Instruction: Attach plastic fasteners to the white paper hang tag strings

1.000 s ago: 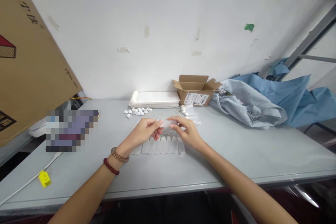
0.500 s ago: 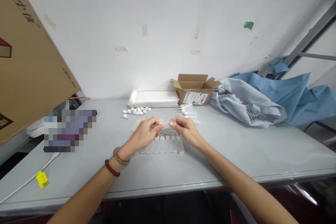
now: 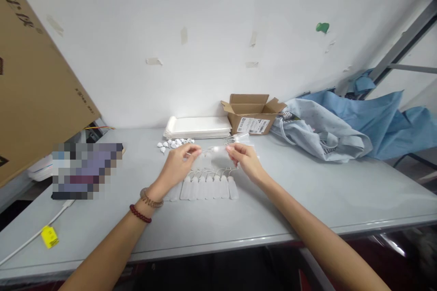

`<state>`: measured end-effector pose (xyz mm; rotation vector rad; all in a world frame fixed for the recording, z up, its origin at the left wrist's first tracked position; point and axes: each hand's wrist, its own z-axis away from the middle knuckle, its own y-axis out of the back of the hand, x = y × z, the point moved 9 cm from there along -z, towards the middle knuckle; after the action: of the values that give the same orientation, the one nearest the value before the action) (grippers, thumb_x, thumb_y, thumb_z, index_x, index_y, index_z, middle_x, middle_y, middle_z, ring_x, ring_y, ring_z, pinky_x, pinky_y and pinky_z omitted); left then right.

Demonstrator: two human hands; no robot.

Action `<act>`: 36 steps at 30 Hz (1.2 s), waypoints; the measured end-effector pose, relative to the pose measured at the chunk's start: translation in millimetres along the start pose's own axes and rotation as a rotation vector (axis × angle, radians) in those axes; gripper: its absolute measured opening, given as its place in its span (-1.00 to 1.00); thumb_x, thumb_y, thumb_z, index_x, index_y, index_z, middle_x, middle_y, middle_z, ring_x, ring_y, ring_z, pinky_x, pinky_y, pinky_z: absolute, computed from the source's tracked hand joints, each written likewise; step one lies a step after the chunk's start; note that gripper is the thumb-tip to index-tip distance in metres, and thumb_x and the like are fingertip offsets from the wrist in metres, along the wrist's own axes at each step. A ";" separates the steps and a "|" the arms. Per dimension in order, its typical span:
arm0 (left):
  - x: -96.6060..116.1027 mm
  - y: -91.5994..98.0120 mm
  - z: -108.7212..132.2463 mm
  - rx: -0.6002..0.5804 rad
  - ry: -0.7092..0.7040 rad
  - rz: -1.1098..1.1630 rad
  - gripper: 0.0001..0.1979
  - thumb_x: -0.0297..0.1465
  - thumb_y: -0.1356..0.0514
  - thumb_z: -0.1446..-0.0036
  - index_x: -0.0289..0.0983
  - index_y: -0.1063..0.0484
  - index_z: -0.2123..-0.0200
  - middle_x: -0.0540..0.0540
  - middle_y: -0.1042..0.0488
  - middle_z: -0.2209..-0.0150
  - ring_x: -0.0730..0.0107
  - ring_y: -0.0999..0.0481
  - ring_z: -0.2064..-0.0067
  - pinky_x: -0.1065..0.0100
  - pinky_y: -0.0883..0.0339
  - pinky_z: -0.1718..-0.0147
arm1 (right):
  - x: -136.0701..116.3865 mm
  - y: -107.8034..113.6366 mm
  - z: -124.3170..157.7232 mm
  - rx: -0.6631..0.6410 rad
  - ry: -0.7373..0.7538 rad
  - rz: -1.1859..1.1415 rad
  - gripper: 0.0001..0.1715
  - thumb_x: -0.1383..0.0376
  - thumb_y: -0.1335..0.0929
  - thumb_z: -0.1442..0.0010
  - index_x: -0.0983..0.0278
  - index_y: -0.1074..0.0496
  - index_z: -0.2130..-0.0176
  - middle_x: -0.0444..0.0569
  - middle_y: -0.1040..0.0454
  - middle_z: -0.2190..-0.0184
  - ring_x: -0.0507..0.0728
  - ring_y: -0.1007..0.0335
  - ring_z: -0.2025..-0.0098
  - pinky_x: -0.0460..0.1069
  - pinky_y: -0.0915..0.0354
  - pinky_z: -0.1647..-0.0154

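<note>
My left hand (image 3: 179,164) and my right hand (image 3: 244,158) are raised a little above the grey table (image 3: 307,200), both pinched on the ends of a small clear tube with a thin loop (image 3: 215,151) stretched between them. Just below the hands lies a row of several clear tubes (image 3: 208,187) side by side with their loops pointing away from me. Beyond the left hand is a cluster of small white caps (image 3: 172,144). A few more loose tubes (image 3: 239,138) lie behind the right hand.
A stack of white sheets (image 3: 198,127) and an open cardboard box (image 3: 252,116) stand at the wall. Blue cloth (image 3: 334,132) is heaped at the right. A large cardboard carton (image 3: 34,95) leans at the left; a white cable with a yellow tag (image 3: 49,236) runs near the front.
Both hands have risen and drawn slightly apart with the tube between them, uncovering the loops of the row below. The view has tilted a little.
</note>
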<state>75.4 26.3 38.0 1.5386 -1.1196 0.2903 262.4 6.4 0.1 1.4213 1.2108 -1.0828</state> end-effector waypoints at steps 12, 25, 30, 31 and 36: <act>-92.5 48.1 -10.7 -0.062 0.208 -0.759 -0.61 -0.53 -0.02 -0.08 -0.39 -0.48 0.05 -0.35 -0.49 0.14 0.01 -0.42 0.00 0.16 -0.23 -0.01 | 28.2 96.2 -36.1 0.250 0.040 0.694 -0.53 0.25 -0.25 -0.08 0.39 -0.50 0.07 -0.02 -0.47 0.49 0.12 -0.33 0.43 0.01 -0.23 0.30; -100.1 47.7 -8.0 -0.098 0.277 -0.740 -0.57 -0.64 0.00 0.03 -0.38 -0.52 0.12 -0.29 -0.53 0.11 0.10 -0.47 0.02 0.28 -0.27 0.02 | 17.7 84.7 -30.5 0.336 0.302 0.844 -0.68 0.38 -0.27 -0.09 0.33 -0.51 0.17 0.14 -0.43 0.21 0.24 -0.33 0.16 0.15 -0.24 0.07; -101.1 51.9 -5.9 -0.069 0.273 -0.783 -0.61 -0.64 -0.02 0.07 -0.33 -0.52 0.21 -0.25 -0.54 0.15 0.11 -0.49 0.06 0.28 -0.29 0.07 | -9.6 26.9 -12.0 0.113 0.501 0.749 -0.68 0.33 -0.23 -0.23 0.30 -0.41 0.05 0.13 -0.41 0.19 0.22 -0.31 0.14 0.13 -0.26 0.08; -100.7 52.7 -5.5 -0.063 0.275 -0.783 -0.63 -0.64 -0.03 0.07 -0.32 -0.52 0.23 -0.25 -0.55 0.17 0.10 -0.49 0.08 0.27 -0.29 0.09 | -12.3 9.9 -7.8 0.010 0.503 0.731 -0.68 0.33 -0.22 -0.25 0.29 -0.39 0.02 0.10 -0.40 0.22 0.20 -0.32 0.16 0.10 -0.26 0.09; -90.8 53.2 -3.3 -0.063 0.298 -0.745 -0.71 -0.54 -0.04 -0.01 -0.33 -0.52 0.26 -0.27 -0.56 0.26 0.05 -0.51 0.16 0.25 -0.31 0.21 | -15.6 -52.2 12.8 -0.340 0.458 0.785 -0.64 0.27 -0.17 -0.33 0.26 -0.36 -0.05 0.08 -0.38 0.25 0.17 -0.30 0.17 0.08 -0.25 0.09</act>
<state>-10.9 78.9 8.4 1.6769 -0.2766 -0.0296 208.1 -5.2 7.5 1.6905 0.9258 -0.0104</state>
